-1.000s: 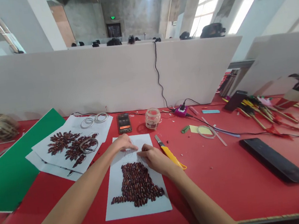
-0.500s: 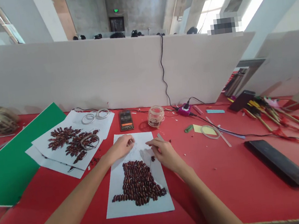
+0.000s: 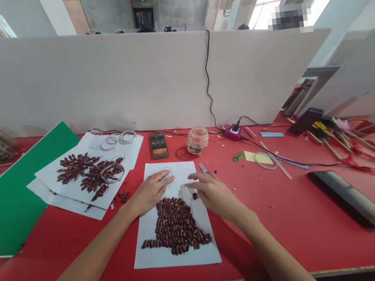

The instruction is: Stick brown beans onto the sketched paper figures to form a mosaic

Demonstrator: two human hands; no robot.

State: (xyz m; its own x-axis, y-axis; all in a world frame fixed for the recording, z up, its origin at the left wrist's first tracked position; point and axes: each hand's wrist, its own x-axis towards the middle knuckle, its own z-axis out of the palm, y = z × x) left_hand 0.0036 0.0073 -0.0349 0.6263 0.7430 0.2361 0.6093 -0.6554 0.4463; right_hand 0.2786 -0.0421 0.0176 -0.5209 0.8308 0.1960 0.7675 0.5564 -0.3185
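Note:
A white sheet of paper (image 3: pixel 143 259) lies in front of me, its lower half covered with rows of dark red-brown beans (image 3: pixel 175 226). Over the upper left part of the sheet, my left hand (image 3: pixel 151 193) rests with fingers stretched out and apart, holding nothing visible. Opposite it, my right hand (image 3: pixel 216 194) hovers at the sheet's right side, fingers apart and pointing inward. One or two loose beans (image 3: pixel 195 196) sit just under the right fingers. Pencil-like lines show faintly on the paper between the hands. A flat metal-coloured strip (image 3: pixel 203 167) lies beyond my right hand.
Behind the sheet stand a phone (image 3: pixel 158 146) and a glass jar (image 3: pixel 197 141). Leftward are bean-covered papers (image 3: pixel 49 171), tape rolls (image 3: pixel 128 137) and a green board (image 3: pixel 18 211). On the right lie a purple power adapter (image 3: pixel 233 132), a cable and a dark case (image 3: pixel 352 198).
My left hand's fingers have gone from curled together to stretched out, and the hand sits slightly lower. The right fingers have spread a little. The view has tilted slightly downward.

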